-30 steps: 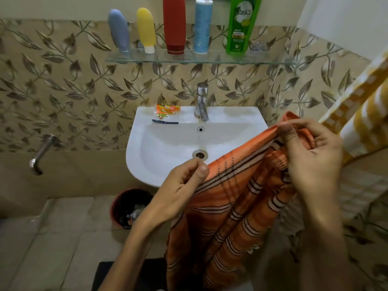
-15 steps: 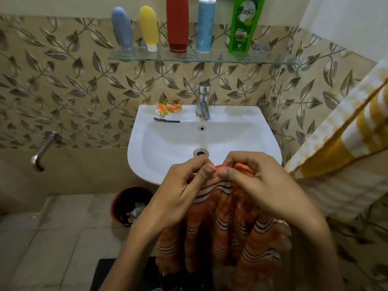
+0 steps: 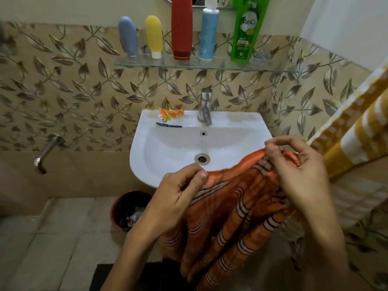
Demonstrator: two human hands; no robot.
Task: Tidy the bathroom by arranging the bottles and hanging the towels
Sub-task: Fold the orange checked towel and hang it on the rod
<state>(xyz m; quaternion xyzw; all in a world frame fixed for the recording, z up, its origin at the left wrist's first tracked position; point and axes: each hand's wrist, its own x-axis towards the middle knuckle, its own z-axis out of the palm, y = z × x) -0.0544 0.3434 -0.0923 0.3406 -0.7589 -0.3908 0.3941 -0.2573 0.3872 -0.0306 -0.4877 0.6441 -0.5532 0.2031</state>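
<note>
Five bottles (image 3: pixel 181 28) stood arranged above the sink (image 3: pixel 241 131). Before the sink, the left hand (image 3: pixel 176 198) and right hand (image 3: pixel 298 175) each pinched the orange towel (image 3: pixel 231 217), not yet hung.

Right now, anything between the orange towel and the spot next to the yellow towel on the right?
Nothing visible. Both hands, left hand and right hand, pinch the orange towel by its top edge, close beside the hanging yellow towel; the rail itself is out of view.
</note>
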